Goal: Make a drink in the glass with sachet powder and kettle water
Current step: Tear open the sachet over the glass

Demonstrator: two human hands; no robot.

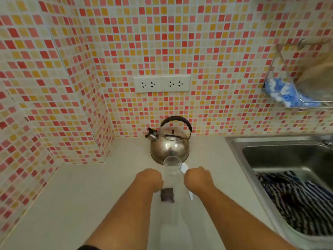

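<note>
The glass (172,168) stands on the counter (72,195) right in front of the kettle (170,147), between both hands. Left hand (150,179) is curled shut beside it (can't tell if it touches), a dark sachet (167,194) just below. Right hand (198,179) is fisted round a white spoon (184,167). Sink (270,141) off right.

A pale bench (72,195) meets a wall of red, orange and cream mosaic tiles (126,42). Two white double sockets (161,84) sit side by side on the wall. At right, a steel sink (270,141) holds a dark striped cloth (297,201). Above it, a wire rack (281,73) holds something blue and white (282,92).
</note>
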